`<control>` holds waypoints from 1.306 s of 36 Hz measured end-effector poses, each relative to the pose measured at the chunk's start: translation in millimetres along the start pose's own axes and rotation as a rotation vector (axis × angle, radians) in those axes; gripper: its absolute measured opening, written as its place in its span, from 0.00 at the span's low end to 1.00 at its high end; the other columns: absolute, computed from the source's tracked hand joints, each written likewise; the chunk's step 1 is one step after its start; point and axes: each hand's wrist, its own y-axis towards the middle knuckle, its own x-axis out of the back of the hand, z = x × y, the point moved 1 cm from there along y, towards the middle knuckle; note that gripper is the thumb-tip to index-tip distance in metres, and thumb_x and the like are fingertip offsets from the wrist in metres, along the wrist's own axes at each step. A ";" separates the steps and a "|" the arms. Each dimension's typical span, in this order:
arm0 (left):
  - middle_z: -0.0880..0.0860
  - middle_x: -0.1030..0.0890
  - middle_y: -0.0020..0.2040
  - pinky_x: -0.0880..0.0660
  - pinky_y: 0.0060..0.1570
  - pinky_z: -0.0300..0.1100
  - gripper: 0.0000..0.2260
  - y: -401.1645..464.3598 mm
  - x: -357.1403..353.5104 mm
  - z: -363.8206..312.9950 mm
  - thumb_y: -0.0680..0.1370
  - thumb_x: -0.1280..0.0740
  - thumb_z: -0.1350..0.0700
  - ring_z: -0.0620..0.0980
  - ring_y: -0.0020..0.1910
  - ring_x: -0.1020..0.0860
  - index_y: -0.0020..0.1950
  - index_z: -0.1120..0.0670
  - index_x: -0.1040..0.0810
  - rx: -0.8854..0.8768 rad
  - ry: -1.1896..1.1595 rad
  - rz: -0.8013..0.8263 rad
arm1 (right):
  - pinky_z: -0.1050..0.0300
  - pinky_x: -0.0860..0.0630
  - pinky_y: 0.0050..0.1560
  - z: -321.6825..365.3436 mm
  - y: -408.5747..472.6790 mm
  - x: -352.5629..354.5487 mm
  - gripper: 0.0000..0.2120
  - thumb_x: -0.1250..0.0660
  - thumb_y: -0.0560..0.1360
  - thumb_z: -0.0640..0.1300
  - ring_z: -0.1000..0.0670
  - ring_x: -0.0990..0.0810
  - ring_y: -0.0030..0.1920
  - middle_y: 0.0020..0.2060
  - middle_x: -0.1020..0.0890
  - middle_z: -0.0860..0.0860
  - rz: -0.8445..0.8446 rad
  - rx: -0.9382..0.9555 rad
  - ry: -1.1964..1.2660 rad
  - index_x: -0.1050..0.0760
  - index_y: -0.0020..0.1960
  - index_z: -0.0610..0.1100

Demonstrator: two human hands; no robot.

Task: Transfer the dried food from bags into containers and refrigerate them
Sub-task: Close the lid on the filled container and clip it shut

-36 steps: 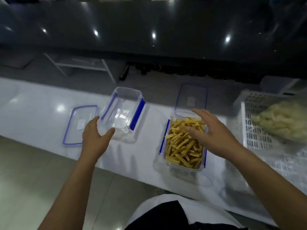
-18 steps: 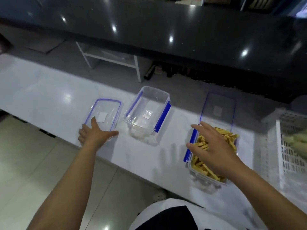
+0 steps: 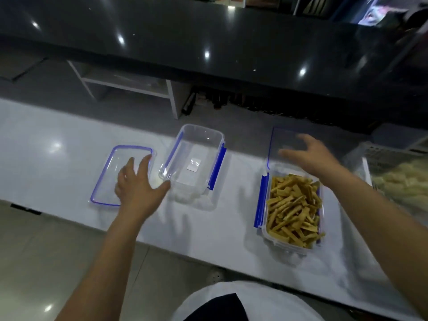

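I'm looking down on a white glossy counter [image 3: 58,144] with a dark reflective bar behind it. My left hand [image 3: 136,184] lies flat, fingers spread, on a clear blue-rimmed lid [image 3: 111,172] just left of the empty container [image 3: 194,163]. My right hand [image 3: 310,154], fingers loosely apart and gripping nothing, hovers over the second lid [image 3: 284,137] behind the filled container [image 3: 260,205] of dried yellow sticks [image 3: 294,209]. At far right, a white basket [image 3: 368,154] holds a pale bag of food [image 3: 400,184].

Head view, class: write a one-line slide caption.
Left hand rests on one lid, right hand reaches toward another lid; one container holds dried strips.
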 end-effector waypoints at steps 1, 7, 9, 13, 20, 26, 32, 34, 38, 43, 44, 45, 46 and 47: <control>0.54 0.50 0.82 0.49 0.75 0.61 0.39 -7.6 -7.5 -11.9 0.75 0.28 0.42 0.59 0.80 0.52 0.80 0.41 0.45 -0.083 -0.004 0.025 | 0.40 0.28 0.67 -0.7 12.0 -2.7 0.47 0.25 0.68 0.64 0.37 0.33 0.73 0.77 0.37 0.42 0.031 -0.065 -0.029 0.41 0.79 0.50; 0.48 0.64 0.82 0.61 0.76 0.56 0.42 -38.8 -58.0 -49.8 0.76 0.35 0.35 0.56 0.80 0.64 0.78 0.35 0.62 -0.382 0.131 0.195 | 0.41 0.39 0.75 -4.5 67.2 -23.7 0.60 0.26 0.63 0.71 0.36 0.43 0.78 0.80 0.45 0.42 0.225 -0.346 -0.132 0.50 0.82 0.44; 0.49 0.64 0.82 0.65 0.74 0.53 0.42 -41.6 -68.0 -50.1 0.77 0.35 0.35 0.56 0.80 0.65 0.78 0.35 0.63 -0.400 0.149 0.206 | 0.48 0.36 0.69 -5.4 76.8 -31.5 0.47 0.30 0.69 0.69 0.39 0.37 0.76 0.78 0.37 0.43 0.333 -0.332 -0.190 0.39 0.79 0.45; 0.49 0.62 0.82 0.65 0.73 0.51 0.41 -42.7 -74.8 -42.8 0.77 0.34 0.37 0.56 0.80 0.64 0.79 0.36 0.60 -0.406 0.128 0.184 | 0.44 0.42 0.74 -1.5 88.0 -46.6 0.33 0.39 0.80 0.63 0.40 0.40 0.77 0.79 0.39 0.43 0.529 -0.361 -0.204 0.36 0.78 0.44; 0.50 0.59 0.83 0.64 0.73 0.51 0.41 -39.5 -74.1 -35.1 0.76 0.33 0.38 0.56 0.81 0.62 0.80 0.36 0.57 -0.376 0.109 0.146 | 0.37 0.51 0.77 17.2 107.2 -73.0 0.54 0.29 0.69 0.67 0.32 0.48 0.78 0.79 0.47 0.35 0.350 -0.359 -0.368 0.50 0.80 0.39; 0.52 0.63 0.82 0.64 0.76 0.56 0.34 -33.6 -70.1 -29.1 0.79 0.44 0.33 0.56 0.80 0.66 0.80 0.37 0.56 -0.331 0.246 0.176 | 0.36 0.37 0.72 45.2 93.5 -104.1 0.64 0.23 0.57 0.69 0.31 0.41 0.75 0.79 0.45 0.38 0.405 -0.255 -0.489 0.52 0.81 0.51; 0.50 0.61 0.83 0.64 0.76 0.61 0.27 -33.8 -60.2 -18.5 0.79 0.65 0.35 0.53 0.80 0.67 0.79 0.35 0.55 -0.301 0.268 0.164 | 0.25 0.44 0.70 70.6 66.1 -131.5 0.61 0.28 0.60 0.73 0.27 0.53 0.76 0.81 0.61 0.46 0.337 -0.076 -0.619 0.62 0.80 0.61; 0.50 0.59 0.83 0.63 0.76 0.61 0.26 -30.9 -56.8 -13.6 0.80 0.65 0.35 0.53 0.80 0.65 0.79 0.35 0.54 -0.277 0.256 0.148 | 0.25 0.44 0.70 74.6 59.5 -134.6 0.61 0.29 0.61 0.73 0.26 0.53 0.76 0.81 0.61 0.46 0.312 -0.033 -0.643 0.63 0.80 0.61; 0.51 0.56 0.83 0.60 0.76 0.62 0.27 -26.8 -54.4 -9.6 0.79 0.64 0.36 0.54 0.81 0.62 0.80 0.35 0.55 -0.247 0.257 0.141 | 0.24 0.45 0.70 74.8 50.7 -126.6 0.60 0.29 0.61 0.73 0.26 0.54 0.76 0.81 0.61 0.45 0.271 0.010 -0.684 0.63 0.79 0.60; 0.54 0.49 0.83 0.57 0.76 0.62 0.29 -26.9 -50.2 -20.3 0.80 0.57 0.37 0.58 0.81 0.55 0.81 0.40 0.49 -0.243 0.139 0.102 | 0.24 0.50 0.70 69.2 39.0 -96.4 0.60 0.29 0.60 0.73 0.27 0.56 0.77 0.81 0.62 0.45 0.243 0.030 -0.717 0.61 0.79 0.62; 0.54 0.49 0.83 0.56 0.76 0.61 0.28 -28.1 -49.7 -23.5 0.80 0.55 0.36 0.58 0.81 0.55 0.81 0.40 0.49 -0.249 0.103 0.091 | 0.25 0.50 0.70 67.9 35.2 -88.1 0.60 0.29 0.60 0.73 0.27 0.55 0.77 0.81 0.63 0.46 0.236 0.029 -0.722 0.62 0.79 0.62; 0.54 0.49 0.83 0.57 0.77 0.60 0.28 -29.7 -49.3 -27.1 0.81 0.54 0.36 0.58 0.81 0.55 0.81 0.41 0.48 -0.257 0.064 0.083 | 0.25 0.50 0.70 66.7 31.1 -79.4 0.60 0.29 0.59 0.73 0.27 0.54 0.76 0.81 0.62 0.46 0.228 0.026 -0.727 0.62 0.79 0.63; 0.54 0.48 0.83 0.57 0.77 0.59 0.28 -31.4 -48.8 -30.9 0.82 0.53 0.35 0.58 0.81 0.54 0.81 0.41 0.47 -0.266 0.021 0.076 | 0.26 0.49 0.70 66.1 26.8 -70.7 0.60 0.29 0.58 0.73 0.27 0.53 0.76 0.81 0.62 0.46 0.224 0.021 -0.729 0.61 0.79 0.63; 0.54 0.47 0.82 0.56 0.77 0.59 0.28 -33.1 -48.0 -35.3 0.82 0.49 0.35 0.58 0.81 0.53 0.81 0.42 0.46 -0.279 -0.027 0.067 | 0.27 0.49 0.71 65.9 21.6 -61.3 0.60 0.29 0.57 0.73 0.27 0.52 0.76 0.81 0.62 0.47 0.227 0.016 -0.724 0.61 0.79 0.64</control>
